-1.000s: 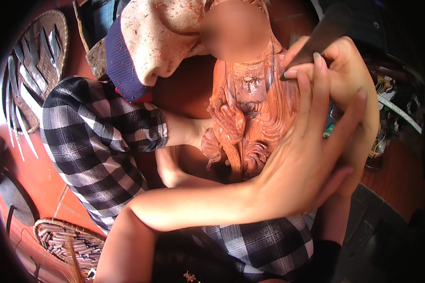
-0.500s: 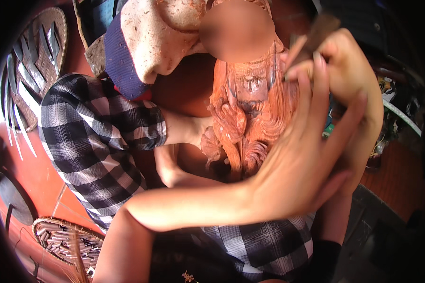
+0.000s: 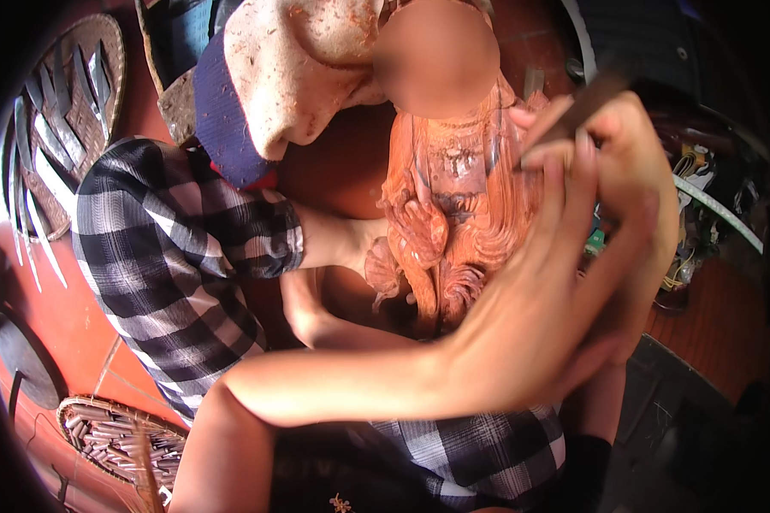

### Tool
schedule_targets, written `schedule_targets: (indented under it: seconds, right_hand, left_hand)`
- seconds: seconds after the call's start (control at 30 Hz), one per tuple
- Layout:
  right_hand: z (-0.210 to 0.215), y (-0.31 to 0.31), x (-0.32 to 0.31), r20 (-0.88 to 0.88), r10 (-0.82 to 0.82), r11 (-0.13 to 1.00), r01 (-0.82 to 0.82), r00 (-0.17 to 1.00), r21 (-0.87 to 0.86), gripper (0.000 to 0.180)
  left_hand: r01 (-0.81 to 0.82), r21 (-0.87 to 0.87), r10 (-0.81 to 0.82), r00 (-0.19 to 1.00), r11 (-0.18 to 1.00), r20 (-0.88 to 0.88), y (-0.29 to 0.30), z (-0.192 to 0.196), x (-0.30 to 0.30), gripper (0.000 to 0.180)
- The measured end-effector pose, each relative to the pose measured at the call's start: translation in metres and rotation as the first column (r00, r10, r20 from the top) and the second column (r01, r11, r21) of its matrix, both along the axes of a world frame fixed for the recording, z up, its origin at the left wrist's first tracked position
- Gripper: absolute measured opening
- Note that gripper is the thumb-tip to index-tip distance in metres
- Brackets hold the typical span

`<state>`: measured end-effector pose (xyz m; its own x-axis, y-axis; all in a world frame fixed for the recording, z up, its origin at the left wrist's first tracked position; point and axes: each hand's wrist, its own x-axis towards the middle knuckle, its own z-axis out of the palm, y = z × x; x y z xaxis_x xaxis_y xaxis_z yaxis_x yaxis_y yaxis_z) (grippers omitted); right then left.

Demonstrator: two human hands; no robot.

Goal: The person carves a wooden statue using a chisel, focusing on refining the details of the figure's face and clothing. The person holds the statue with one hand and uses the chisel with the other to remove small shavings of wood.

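A reddish carved wooden statue [image 3: 453, 214] stands between my bare legs, its top covered by a blurred patch. My right hand [image 3: 637, 162], at its upper right, is closed round a carving chisel [image 3: 586, 107] with a dark handle. The chisel slants down to the left, its tip close to the statue's draped side. Crossing in front comes my left hand [image 3: 522, 299], back toward me, its fingers stretched up and apart. Its fingertips reach the chisel's lower part; whether they press on it I cannot tell. This hand hides the statue's lower right.
A woven tray [image 3: 103, 51] of long metal blades lies at the far left on red tiles. Below it is a basket [image 3: 77, 402] of small cylindrical pieces. A beige cloth [image 3: 308, 77] with wood chips sits beside the statue. Mixed clutter [image 3: 693, 222] lies at right.
My right hand and the chisel have shifted slightly down and left. The left fingers have moved a little with them. Both hands stay at the statue's right side.
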<state>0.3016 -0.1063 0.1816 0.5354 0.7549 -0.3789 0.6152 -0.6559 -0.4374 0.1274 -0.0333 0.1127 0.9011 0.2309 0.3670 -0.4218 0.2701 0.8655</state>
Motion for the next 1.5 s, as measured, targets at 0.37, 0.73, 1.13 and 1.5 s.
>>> schedule_targets:
  seconds: [0.37,0.73,1.13,1.5]
  right_hand:
    - [-0.014,-0.006,0.003,-0.204,-0.308,0.92,0.345,0.929,0.187,0.02]
    - [-0.007,0.004,-0.004,0.065,0.005,0.998,-0.01,0.998,0.07,0.032]
    - [-0.001,0.019,-0.015,0.046,-0.168,0.976,0.16,0.985,0.149,0.022]
    - [-0.014,-0.005,0.004,0.134,0.001,0.992,-0.018,0.991,0.122,0.027]
  left_hand:
    - [-0.059,-0.047,0.06,0.998,0.997,0.004,0.0,0.0,0.011,0.103]
    - [-0.003,0.012,0.003,1.0,1.0,0.015,0.005,0.0,0.0,0.105]
    - [-0.039,-0.123,0.045,0.998,0.992,0.044,-0.005,-0.011,0.015,0.107]
    - [-0.029,-0.026,0.03,0.999,0.999,0.033,0.001,-0.003,0.007,0.11]
